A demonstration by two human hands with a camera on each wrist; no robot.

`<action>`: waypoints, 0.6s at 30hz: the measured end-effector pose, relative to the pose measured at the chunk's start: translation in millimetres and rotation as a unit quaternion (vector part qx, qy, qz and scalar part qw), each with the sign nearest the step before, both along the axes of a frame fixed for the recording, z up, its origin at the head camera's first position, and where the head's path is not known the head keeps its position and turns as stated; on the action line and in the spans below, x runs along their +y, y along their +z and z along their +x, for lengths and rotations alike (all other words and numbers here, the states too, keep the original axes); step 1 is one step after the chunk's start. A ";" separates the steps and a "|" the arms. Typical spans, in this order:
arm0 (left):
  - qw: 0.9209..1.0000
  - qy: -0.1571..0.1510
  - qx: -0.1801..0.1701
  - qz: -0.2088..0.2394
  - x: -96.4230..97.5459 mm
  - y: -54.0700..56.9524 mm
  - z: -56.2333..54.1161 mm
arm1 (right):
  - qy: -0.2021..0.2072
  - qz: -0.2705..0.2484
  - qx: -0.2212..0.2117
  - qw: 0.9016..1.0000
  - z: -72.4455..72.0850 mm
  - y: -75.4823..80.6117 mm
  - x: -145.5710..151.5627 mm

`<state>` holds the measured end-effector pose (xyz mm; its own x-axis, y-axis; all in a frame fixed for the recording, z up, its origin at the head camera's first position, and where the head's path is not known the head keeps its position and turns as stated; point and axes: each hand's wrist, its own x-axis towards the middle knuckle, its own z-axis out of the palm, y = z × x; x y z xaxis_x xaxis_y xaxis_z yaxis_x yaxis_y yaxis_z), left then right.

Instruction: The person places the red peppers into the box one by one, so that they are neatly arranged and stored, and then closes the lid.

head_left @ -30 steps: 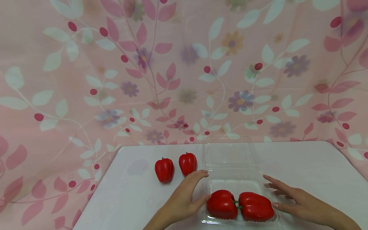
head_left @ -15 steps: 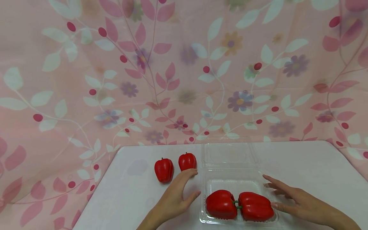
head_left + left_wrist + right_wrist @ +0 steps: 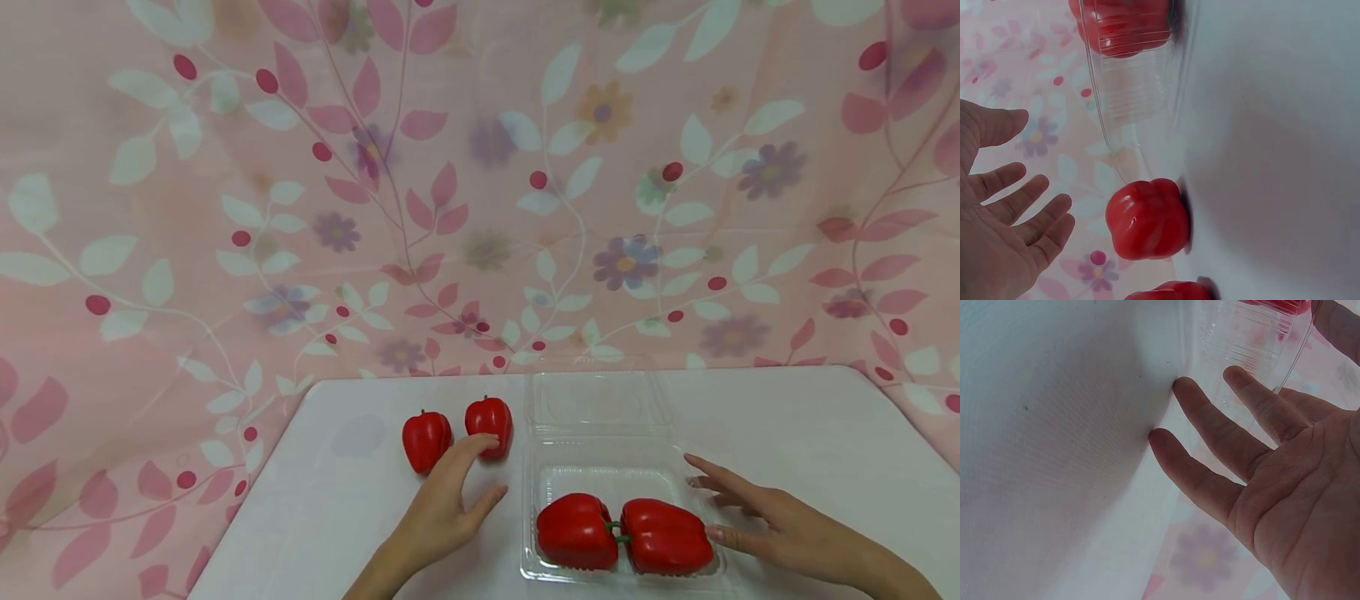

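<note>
In the head view a clear plastic clamshell box [image 3: 529, 500] lies opened out, two red bell peppers lying in its near half: a left one [image 3: 576, 532] and a right one [image 3: 666, 537], stems facing. Two more red bell peppers, a far-left one [image 3: 426, 442] and a nearer-to-box one [image 3: 487, 417], rest on the table left of the box. My left hand [image 3: 442, 508], relaxed and holding nothing, overlaps the nearer-to-box pepper with its fingertips. Beside the box's right side, my right hand [image 3: 772, 525] has its thumb at the right pepper's end; two fingertips [image 3: 1161, 439] meet the tabletop.
The box's transparent lid [image 3: 600, 400] extends toward the table's back edge. A white table [image 3: 810, 433] carries everything. Behind it hangs a pink floral cloth [image 3: 480, 208].
My left hand has moved left and away, off the box's left side toward the loose peppers. My right hand and all the peppers stay where they were.
</note>
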<state>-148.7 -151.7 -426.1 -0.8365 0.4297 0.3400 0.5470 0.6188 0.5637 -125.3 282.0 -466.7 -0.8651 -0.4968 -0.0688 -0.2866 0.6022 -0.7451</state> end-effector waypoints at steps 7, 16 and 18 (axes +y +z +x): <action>0.999 0.029 0.010 0.016 -6.6 -0.1 -2.7 | 0.004 0.013 0.022 1.000 0.4 0.7 -0.1; 0.999 0.050 0.009 0.021 -15.0 -1.9 -6.7 | 0.002 0.011 0.017 1.000 0.7 0.5 0.0; 0.998 0.050 0.004 0.029 -17.6 -2.8 -7.4 | 0.001 0.011 0.015 1.000 0.7 0.5 -0.4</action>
